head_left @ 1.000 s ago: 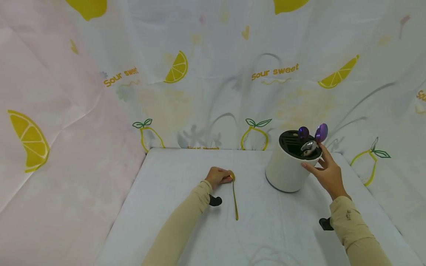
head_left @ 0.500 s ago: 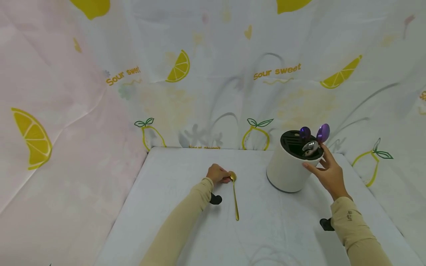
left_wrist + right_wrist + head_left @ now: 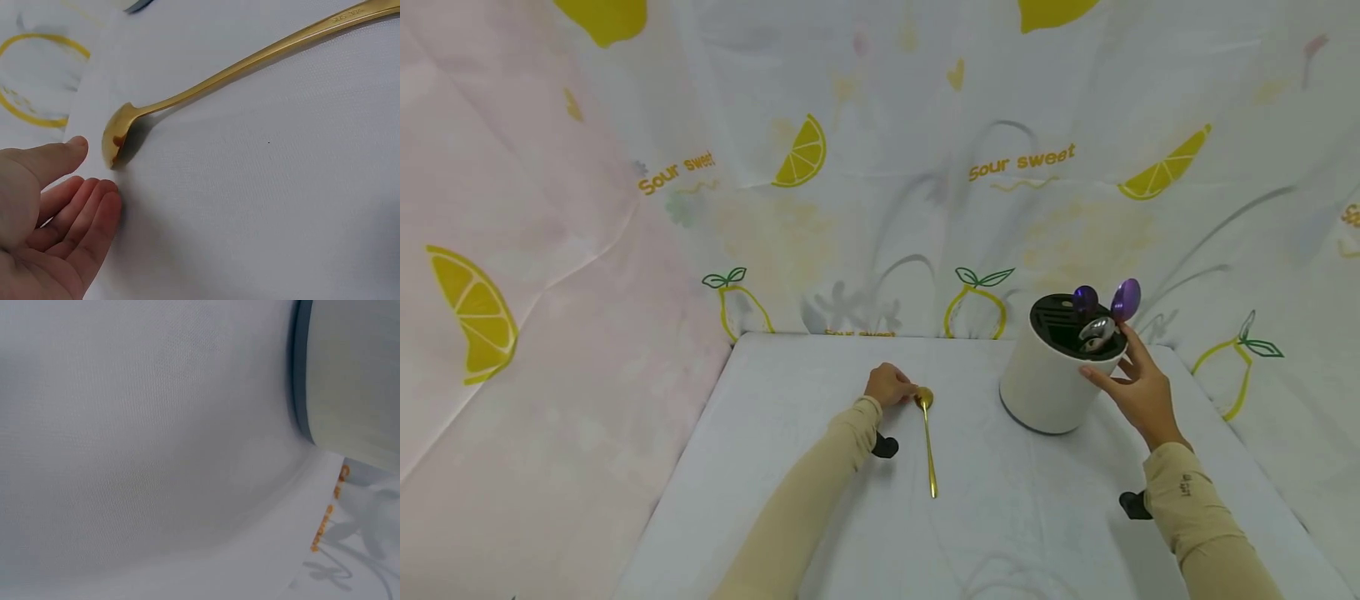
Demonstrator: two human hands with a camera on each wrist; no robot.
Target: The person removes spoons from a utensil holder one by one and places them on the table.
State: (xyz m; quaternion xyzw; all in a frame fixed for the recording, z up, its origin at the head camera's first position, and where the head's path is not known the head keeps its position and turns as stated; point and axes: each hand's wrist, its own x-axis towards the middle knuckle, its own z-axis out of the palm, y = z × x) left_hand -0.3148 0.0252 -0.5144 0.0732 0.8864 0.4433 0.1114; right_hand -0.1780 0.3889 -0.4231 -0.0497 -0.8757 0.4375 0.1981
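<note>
Gold long-handled metal spoon (image 3: pixel 250 62) lies on the white table (image 3: pixel 1015 508), bowl just beside the left hand (image 3: pixel 889 387) (thumb parted from fingers); the spread right hand (image 3: pixel 1142 398) touches a white cylindrical holder (image 3: pixel 1048 387).

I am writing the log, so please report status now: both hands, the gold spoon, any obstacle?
Left hand beside gold spoon, not gripping. Right hand against white holder. Spoon lies on white table. Nothing visible between left hand and spoon.
</note>
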